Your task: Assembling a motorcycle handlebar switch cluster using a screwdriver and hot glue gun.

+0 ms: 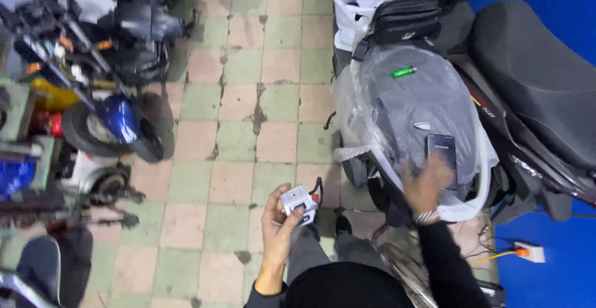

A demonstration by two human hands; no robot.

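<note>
The left hand [277,216] is gripping a small white plastic box with red and black leads [298,201] over the tiled floor [236,134]. The blurred right hand [426,185], fingers' spread unclear, is reaching at a dark flat phone [441,151] lying on the plastic-wrapped scooter seat [410,106]; it could slide off that slick wrap.

1. A phone [441,148] lies on the plastic-wrapped seat [403,106]: a dark, upright rectangular screen with faint light marks near its top.
2. The right hand [426,187], blurred, is at the phone's lower edge.
3. A white plastic bag [351,1] hangs behind the seat, crumpled.
</note>
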